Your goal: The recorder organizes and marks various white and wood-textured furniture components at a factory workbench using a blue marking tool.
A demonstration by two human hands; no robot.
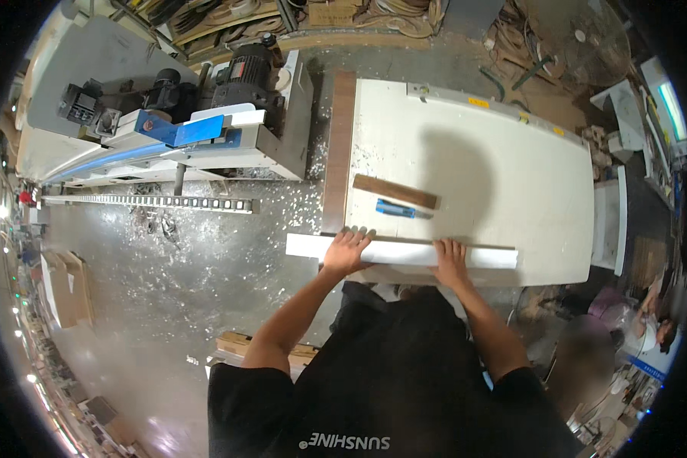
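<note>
A long, narrow white board [404, 251] lies across the near edge of the white-topped worktable [534, 175]. Its left end sticks out past the table's side. My left hand [347, 250] grips the board left of its middle, the fingers bent over the far edge. Farther right, my right hand [450, 263] grips it the same way; both thumbs are mostly hidden. Beyond the board lie a blue utility knife [395, 208] and a brown wooden strip [393, 191], both apart from my hands.
At the left stands a large machine with black motors [248, 72]; a slotted metal rail [153, 201] extends below it. A metal bar [504, 111] runs along the table's far edge. Another person [645, 328] is at the lower right. Scraps litter the floor [206, 267].
</note>
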